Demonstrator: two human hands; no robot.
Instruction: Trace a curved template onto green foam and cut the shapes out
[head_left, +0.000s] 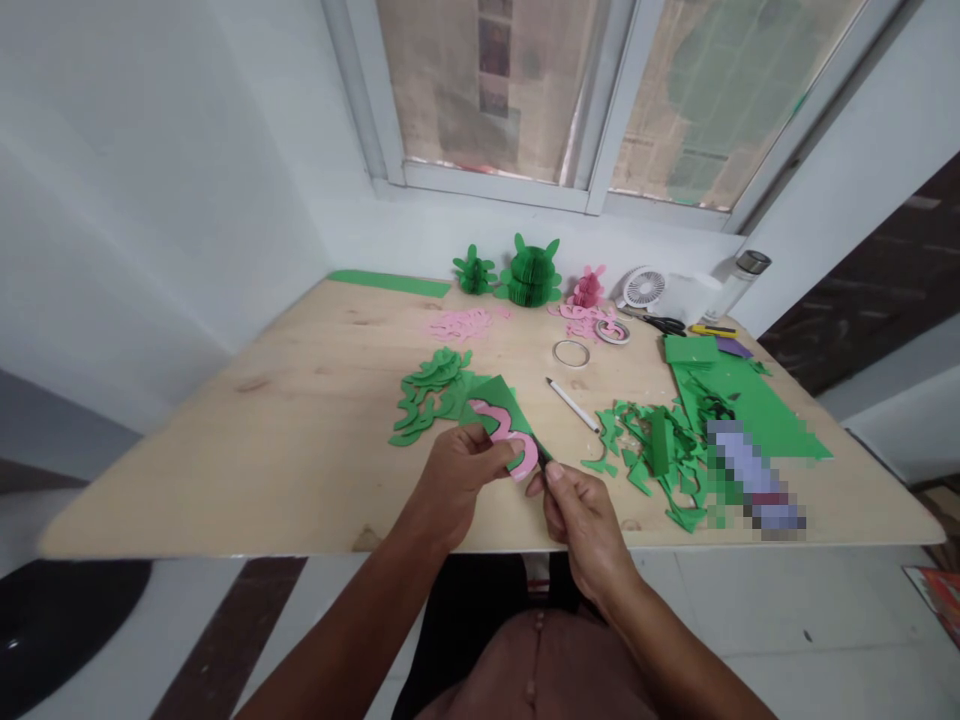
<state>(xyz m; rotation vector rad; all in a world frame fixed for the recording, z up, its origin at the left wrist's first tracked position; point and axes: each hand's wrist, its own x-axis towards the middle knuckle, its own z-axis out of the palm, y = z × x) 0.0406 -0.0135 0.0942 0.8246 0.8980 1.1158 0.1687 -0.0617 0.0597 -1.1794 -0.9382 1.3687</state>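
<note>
My left hand (469,465) is closed on a piece of green paper (496,392) with a pink curvy paper cutout (529,462) lying on its face. The thumb presses on the pink shape. In my right hand (581,500) is a pair of scissors (543,456), dark-bladed, with the handles mostly hidden by the fingers. The blades meet the right edge of the green paper. Just beyond my left hand lies a heap of curvy green paper cutouts (431,385). Both hands are held over the table's front edge.
Green paper scraps (660,450) spread to the right by a large green sheet (780,420). A white pen (572,404) and a tape ring (571,353) lie mid-table. Along the back stand green paper figures (531,275), a pink figure (587,288), a small fan (643,288) and a bottle (739,285).
</note>
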